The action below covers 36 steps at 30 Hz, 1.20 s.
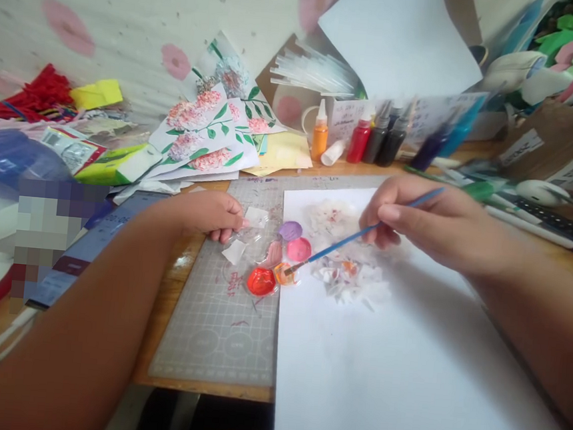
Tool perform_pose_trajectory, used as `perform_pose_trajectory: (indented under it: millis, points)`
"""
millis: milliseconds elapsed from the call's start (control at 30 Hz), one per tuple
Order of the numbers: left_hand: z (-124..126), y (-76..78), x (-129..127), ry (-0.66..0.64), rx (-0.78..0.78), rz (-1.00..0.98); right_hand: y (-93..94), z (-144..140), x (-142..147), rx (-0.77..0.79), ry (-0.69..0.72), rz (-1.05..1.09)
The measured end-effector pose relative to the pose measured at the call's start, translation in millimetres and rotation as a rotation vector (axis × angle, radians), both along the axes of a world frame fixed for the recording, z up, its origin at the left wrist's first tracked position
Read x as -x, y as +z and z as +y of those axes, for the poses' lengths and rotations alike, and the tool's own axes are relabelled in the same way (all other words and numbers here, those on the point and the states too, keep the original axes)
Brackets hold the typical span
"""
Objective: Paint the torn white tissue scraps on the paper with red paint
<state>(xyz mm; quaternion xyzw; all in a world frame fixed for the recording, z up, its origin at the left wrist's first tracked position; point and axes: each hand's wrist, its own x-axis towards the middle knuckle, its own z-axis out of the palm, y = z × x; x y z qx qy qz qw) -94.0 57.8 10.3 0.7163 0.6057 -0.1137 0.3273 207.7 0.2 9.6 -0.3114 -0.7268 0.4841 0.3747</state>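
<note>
6 paint bottles (373, 139) behind white sheet (404, 359) — flower cards (208, 134) left.

Wooden desk (169, 298): grey cutting mat (216, 329), white sheet (379, 357), paint bottles (373, 139), flower paintings (208, 134) on it

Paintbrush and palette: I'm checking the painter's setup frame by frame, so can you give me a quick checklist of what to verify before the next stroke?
1. Right hand grips the paintbrush: ok.
2. Brush tip sits at the orange well of the palette: ok.
3. Left hand steadies the palette's edge: ok, fingers rest there.
4. White paper lies flat, partly over the cutting mat: ok.
5. Paint load on the bristles: cannot tell, too small.
6. Paint bottles stand upright behind the paper: ok.
</note>
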Motion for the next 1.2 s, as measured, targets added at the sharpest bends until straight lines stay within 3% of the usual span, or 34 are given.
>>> perform_pose_trajectory:
  millis: [467,567,700,833,900,1067,1200]
  points:
    - [3,-5.9,6,-0.011,-0.009,-0.045,-0.9,2,-5,-0.11,-0.159,0.07]
    - [2,-4.4,4,-0.016,-0.007,-0.035,-0.9,2,-1,-0.187,-0.214,-0.062]
    - [-2,-1.2,1,-0.006,-0.001,-0.038,0.4,-3,6,-0.301,-0.15,-0.243]
    - [-4,0.1,-1,0.006,-0.005,-0.04,2.9,-9,8,-0.391,-0.192,-0.196]
    - [-3,-0.5,-1,0.003,-0.008,-0.038,3.3,-10,9,-0.386,-0.222,-0.152]
    - [-1,-2.4,1,-0.001,-0.003,-0.04,2.2,-12,15,-0.361,-0.112,-0.289]
    - [-2,-0.6,-1,0.002,-0.009,-0.032,3.0,-12,15,-0.274,-0.036,-0.261]
